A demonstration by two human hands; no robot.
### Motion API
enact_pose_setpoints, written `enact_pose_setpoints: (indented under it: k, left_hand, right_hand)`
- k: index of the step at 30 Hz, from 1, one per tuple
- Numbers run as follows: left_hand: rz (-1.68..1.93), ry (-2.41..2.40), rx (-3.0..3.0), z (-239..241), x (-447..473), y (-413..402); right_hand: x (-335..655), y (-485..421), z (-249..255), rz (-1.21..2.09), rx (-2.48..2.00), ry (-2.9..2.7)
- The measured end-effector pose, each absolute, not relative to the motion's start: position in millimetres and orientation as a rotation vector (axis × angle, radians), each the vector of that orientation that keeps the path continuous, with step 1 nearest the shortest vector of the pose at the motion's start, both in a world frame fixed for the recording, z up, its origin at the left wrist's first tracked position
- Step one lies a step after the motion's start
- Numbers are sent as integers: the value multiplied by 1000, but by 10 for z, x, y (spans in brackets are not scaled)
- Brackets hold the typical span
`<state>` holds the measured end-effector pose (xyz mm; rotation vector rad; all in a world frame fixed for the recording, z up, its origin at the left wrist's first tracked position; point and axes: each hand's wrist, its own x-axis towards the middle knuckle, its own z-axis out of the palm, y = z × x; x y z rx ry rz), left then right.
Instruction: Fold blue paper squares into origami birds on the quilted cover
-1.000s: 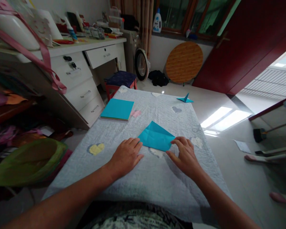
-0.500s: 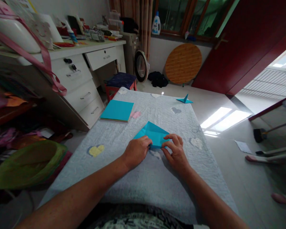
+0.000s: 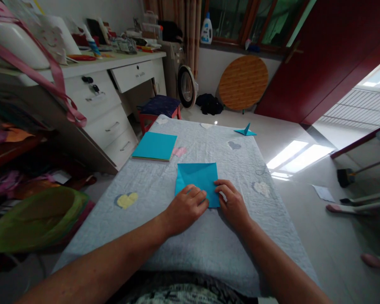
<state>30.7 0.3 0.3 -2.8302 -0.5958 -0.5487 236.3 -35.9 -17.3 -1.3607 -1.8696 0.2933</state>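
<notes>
A square-looking blue sheet of origami paper lies on the cloth-covered table in front of me, with faint creases across it. My left hand rests on its near left part, fingers curled and pressed together at the lower edge. At the sheet's right edge, my right hand pinches the paper between thumb and fingers. The fingertips of my left hand partly hide the near edge. Farther left sits a stack of blue paper. A small folded blue paper piece with an upright point stands near the far right corner.
The tablecloth is pale with heart patches. A white desk with drawers stands to the left, above a green basket. Behind the table are a stool and a washing machine with its round door swung out.
The sheet has turned from a corner-up position to a squarer one with its far edge level. Both hands have shifted slightly with it, and my left fingers now lie farther over the paper.
</notes>
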Motion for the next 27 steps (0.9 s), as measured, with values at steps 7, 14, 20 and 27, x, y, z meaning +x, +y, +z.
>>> enact_pose_setpoints:
  k: [7, 14, 20, 27]
  left_hand:
    - [-528, -1034, -3007, 35, 184, 108]
    - [-642, -956, -2877, 96, 112, 188]
    - [-686, -622, -2770, 106, 200, 21]
    - [-643, -523, -2743, 36, 262, -55]
  right_hand:
    - [2422, -336, -149, 455, -1408, -1864]
    - [2421, -376, -124, 459, -1470, -1878]
    - [2409, -391, -134, 72, -1521, -2071]
    - [2355, -431, -115, -168, -1523, -2231]
